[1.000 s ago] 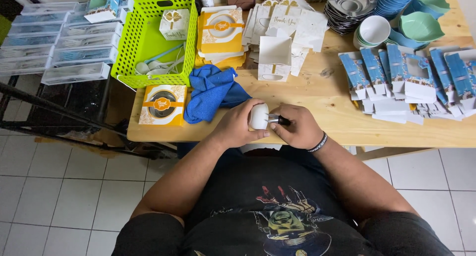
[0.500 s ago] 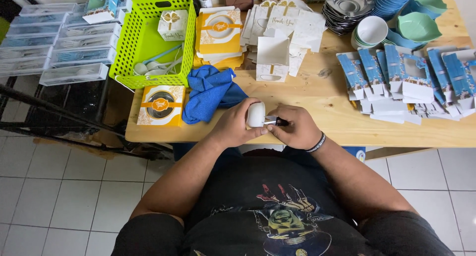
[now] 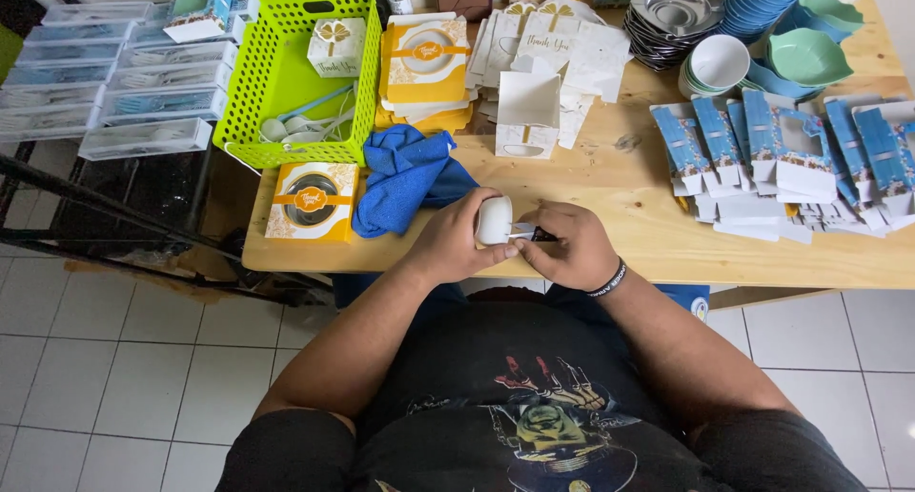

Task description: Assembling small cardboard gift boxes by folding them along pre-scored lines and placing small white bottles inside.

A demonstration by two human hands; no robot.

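Observation:
My left hand (image 3: 452, 239) grips a small white rounded bowl (image 3: 494, 219) at the near edge of the wooden table (image 3: 610, 182). My right hand (image 3: 570, 246) pinches a small thin tool with a dark tip (image 3: 530, 233) against the bowl's side. Both hands meet just right of a crumpled blue cloth (image 3: 408, 175). A closed white and orange gift box (image 3: 312, 200) lies left of the cloth.
A lime green basket (image 3: 295, 77) holds spoons and a small white box. Stacked orange boxes (image 3: 425, 68), flat white box blanks (image 3: 553, 53), blue box blanks (image 3: 791, 153), stacked bowls (image 3: 762, 20) and clear trays (image 3: 100, 82) fill the table and rack.
Both hands stay on the white bowl at the table edge with only slight shifts; the head view has drifted a little.

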